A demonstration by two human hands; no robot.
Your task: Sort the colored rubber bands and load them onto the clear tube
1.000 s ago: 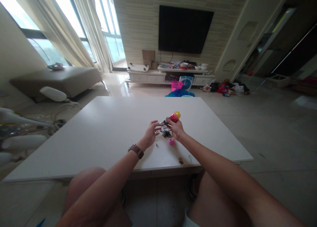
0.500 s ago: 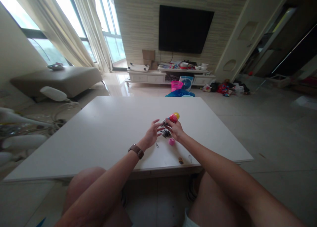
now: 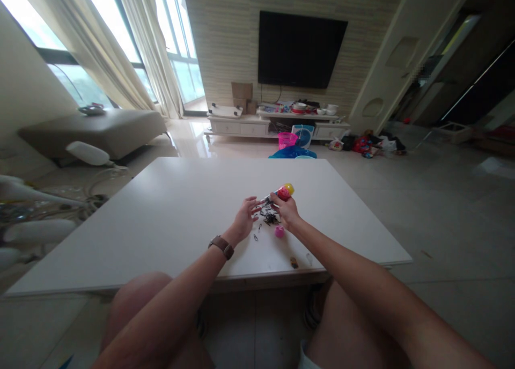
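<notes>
My right hand (image 3: 288,212) is wrapped round a small plastic bottle (image 3: 284,191) with a yellow end and a red-pink label. The bottle is tilted, its mouth end low and pointing left. My left hand (image 3: 243,220), a brown-strapped watch (image 3: 221,246) on its wrist, is held beside that mouth with fingers apart. Beneath both hands lies a loose pile of small black clip-like pieces (image 3: 271,218), too small to name surely. One separate looped piece (image 3: 255,237) rests nearer me. A round pink cap (image 3: 279,231) sits just below my right hand.
On the white table (image 3: 169,213), near its front edge, are a small dark-and-tan object (image 3: 294,263) and a clear piece (image 3: 309,258). Beyond the table stand a blue plastic-covered thing (image 3: 293,152) and a pink basket (image 3: 287,140). White lamp-like parts (image 3: 40,230) crowd the left.
More black pieces lie scattered under the bottle's mouth, one of them close to the looped piece. Both hands stay nearly in place. A partly blurred figure shows in the right doorway.
</notes>
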